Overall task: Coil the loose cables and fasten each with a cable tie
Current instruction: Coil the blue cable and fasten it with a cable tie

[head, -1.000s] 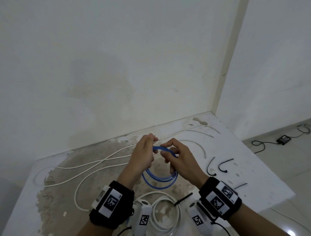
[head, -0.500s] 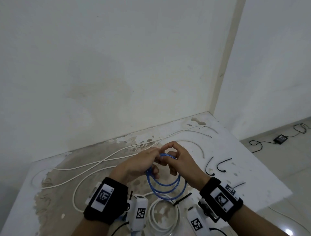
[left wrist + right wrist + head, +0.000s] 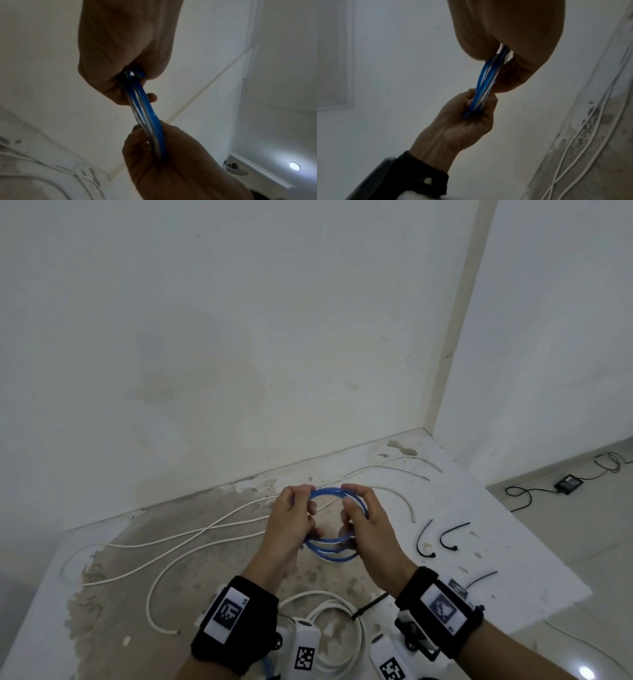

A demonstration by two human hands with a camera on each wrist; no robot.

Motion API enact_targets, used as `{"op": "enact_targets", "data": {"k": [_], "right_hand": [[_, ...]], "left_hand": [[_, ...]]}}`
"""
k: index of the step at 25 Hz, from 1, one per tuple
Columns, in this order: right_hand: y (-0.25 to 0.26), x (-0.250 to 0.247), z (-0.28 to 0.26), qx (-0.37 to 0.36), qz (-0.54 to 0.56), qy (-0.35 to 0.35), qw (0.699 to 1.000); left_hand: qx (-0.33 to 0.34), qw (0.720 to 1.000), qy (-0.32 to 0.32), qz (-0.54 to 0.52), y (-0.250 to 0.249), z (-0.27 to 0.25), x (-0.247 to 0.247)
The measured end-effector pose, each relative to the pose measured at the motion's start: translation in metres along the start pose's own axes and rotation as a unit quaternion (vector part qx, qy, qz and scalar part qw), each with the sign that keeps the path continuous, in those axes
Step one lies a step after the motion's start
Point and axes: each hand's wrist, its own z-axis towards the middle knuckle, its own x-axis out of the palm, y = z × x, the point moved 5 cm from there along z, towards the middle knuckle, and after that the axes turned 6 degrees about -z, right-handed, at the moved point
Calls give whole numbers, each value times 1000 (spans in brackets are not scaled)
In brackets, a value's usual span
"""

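A blue cable is wound into a small coil of several loops and held above the table. My left hand grips the coil's left side and my right hand grips its right side, with fingers curled round the strands. In the left wrist view the blue cable runs from my left hand down into my right hand. The right wrist view shows the same blue cable between my right hand and my left hand. Three black cable ties lie to the right.
A long loose white cable sprawls over the stained table. A coiled white cable with a black tie lies near my wrists. The table's right edge drops to the floor, where a black adapter lies.
My hands moved from pinching the coil's top together to gripping its opposite sides. The coil rose and now faces me as an open ring.
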Motion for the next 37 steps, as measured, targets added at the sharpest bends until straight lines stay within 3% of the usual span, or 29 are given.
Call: {"op": "enact_targets", "data": {"k": [3, 10, 14, 16, 20, 24, 31, 34, 37], "right_hand": [[4, -2, 5, -21, 2, -56, 998], [10, -5, 4, -41, -40, -32, 998], [4, 3, -2, 31, 76, 39, 996], [2, 4, -4, 57, 102, 35, 993], [-5, -9, -1, 96, 151, -36, 983], [-9, -23, 2, 136, 162, -31, 977], [1, -44, 13, 145, 115, -37, 982], [3, -51, 18, 143, 119, -41, 982], [-1, -56, 22, 144, 196, -33, 969]], "left_hand": [[1, 1000, 11, 11, 3, -6, 4], [-65, 995, 18, -69, 1, -8, 8], [-31, 998, -41, -27, 7, -3, 5], [-51, 995, -57, -63, 12, 0, 5], [-97, 989, -37, -104, 19, 4, 14], [-108, 993, 11, -52, 30, 5, 24], [-51, 995, 78, 30, 31, 6, 45], [-29, 999, 36, 13, 31, 11, 53], [-30, 997, -29, -65, 31, 17, 57]]}}
